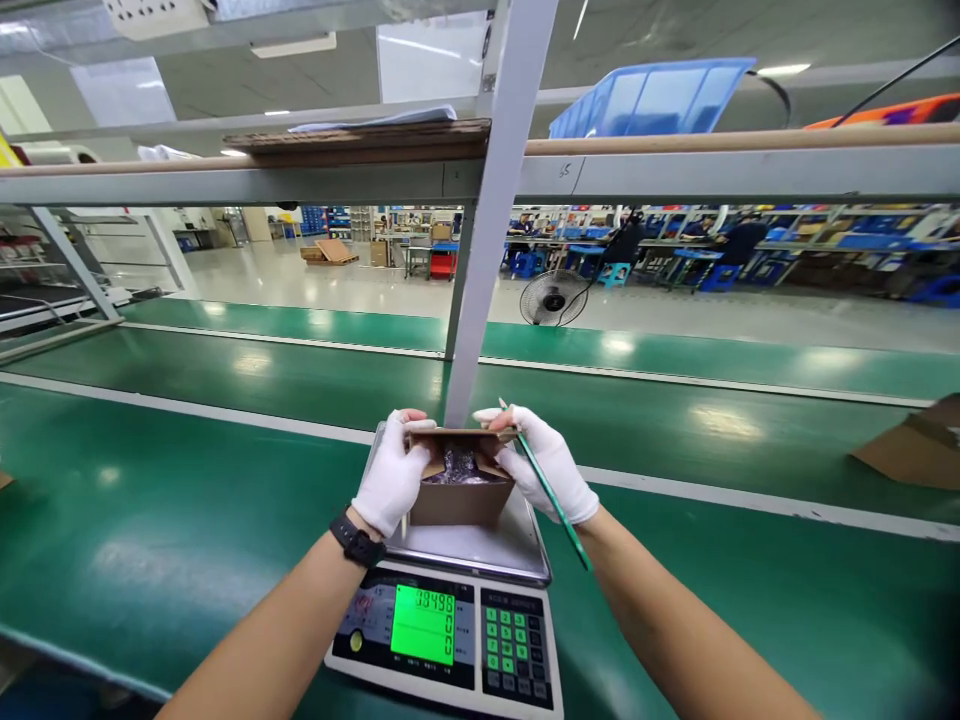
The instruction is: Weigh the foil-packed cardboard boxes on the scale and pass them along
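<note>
A small brown cardboard box [461, 500] sits on the steel pan of a digital scale [480, 550]; its flaps are open and something dark and shiny lies inside. My left hand [391, 475], in a white glove, grips the box's left side with fingers over the flap. My right hand [544, 460], also gloved, presses the right flap and holds a green pen [551, 495] that slants down toward my wrist. The scale's green display [424, 625] is lit.
The scale stands on a green conveyor belt [150, 520]. A grey upright post [487, 220] rises just behind the box. A cardboard piece [911, 445] lies at the right. A fan [553, 297] and distant workstations stand beyond the belt.
</note>
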Action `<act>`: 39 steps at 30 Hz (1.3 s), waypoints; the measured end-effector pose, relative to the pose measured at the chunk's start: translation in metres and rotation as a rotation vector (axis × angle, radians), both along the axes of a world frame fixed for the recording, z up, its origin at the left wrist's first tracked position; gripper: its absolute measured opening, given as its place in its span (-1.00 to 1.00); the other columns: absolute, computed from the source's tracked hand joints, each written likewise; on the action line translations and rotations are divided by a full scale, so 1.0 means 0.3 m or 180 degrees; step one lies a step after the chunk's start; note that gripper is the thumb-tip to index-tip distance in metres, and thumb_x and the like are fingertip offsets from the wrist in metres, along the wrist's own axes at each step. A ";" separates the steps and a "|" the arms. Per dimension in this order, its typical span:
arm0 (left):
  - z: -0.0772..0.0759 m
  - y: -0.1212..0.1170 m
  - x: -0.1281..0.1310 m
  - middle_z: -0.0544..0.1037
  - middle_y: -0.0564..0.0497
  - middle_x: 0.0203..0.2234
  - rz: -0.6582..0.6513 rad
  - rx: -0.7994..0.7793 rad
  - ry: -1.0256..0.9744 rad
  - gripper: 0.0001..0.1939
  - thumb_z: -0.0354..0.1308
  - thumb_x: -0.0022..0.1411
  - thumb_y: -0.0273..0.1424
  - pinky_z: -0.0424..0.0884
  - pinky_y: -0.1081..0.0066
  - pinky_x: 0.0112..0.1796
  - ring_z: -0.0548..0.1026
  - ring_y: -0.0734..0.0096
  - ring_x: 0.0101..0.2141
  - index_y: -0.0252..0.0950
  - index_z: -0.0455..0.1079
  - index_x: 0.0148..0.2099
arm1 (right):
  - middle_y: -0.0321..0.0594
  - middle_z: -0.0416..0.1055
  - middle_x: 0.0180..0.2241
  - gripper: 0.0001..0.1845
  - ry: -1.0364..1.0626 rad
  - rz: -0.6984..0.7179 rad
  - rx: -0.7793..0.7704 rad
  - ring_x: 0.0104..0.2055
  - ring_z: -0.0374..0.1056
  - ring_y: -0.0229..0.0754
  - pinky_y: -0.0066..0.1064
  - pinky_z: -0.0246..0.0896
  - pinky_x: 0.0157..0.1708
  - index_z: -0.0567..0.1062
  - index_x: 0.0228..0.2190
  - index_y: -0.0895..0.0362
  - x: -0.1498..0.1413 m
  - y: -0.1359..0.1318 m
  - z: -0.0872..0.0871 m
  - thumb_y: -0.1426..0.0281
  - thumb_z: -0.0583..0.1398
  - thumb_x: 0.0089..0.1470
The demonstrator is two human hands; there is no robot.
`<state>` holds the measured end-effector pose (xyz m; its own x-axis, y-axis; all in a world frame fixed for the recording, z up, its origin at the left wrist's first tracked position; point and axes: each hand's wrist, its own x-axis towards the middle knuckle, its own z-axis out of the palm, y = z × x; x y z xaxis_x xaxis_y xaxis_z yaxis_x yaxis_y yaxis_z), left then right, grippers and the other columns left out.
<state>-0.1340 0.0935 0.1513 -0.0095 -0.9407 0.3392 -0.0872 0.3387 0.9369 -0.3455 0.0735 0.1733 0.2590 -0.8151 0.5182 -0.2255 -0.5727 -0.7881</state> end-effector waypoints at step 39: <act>0.179 0.040 0.030 0.26 -0.07 0.17 -0.0453 -0.1618 -0.4050 -0.45 0.26 0.21 -0.12 0.35 0.01 0.05 0.25 -0.06 0.09 -0.17 0.29 0.18 | -0.30 0.47 -0.37 -0.70 0.0655 -0.0541 0.0081 -0.29 0.39 -0.23 -0.46 0.18 -0.25 0.45 -0.36 0.10 0.141 -0.072 0.060 0.23 0.04 0.31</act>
